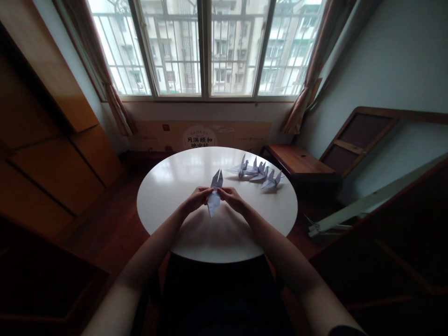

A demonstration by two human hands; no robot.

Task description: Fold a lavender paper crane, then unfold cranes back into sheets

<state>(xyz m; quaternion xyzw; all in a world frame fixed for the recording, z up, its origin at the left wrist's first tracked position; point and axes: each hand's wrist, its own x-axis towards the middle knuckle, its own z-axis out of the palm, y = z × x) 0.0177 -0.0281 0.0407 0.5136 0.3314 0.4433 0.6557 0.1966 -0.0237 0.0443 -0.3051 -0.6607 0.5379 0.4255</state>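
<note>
Between my two hands is a folded sheet of pale paper (213, 204), a long pointed origami shape with a split top end of two narrow points and a wider point toward me. My left hand (202, 196) pinches its left edge near the middle. On the opposite edge, my right hand (229, 196) pinches at about the same height. The paper is held just over the white round table (157, 196); whether it touches the top I cannot tell. Several finished paper cranes (271, 180) stand in a cluster at the table's far right.
Beyond the table a low wooden bench (301, 160) stands at the right, near a leaning framed panel (355, 135). Wooden cabinets (52, 177) line the left side. A printed cardboard box (150, 133) lies below the barred window (206, 51).
</note>
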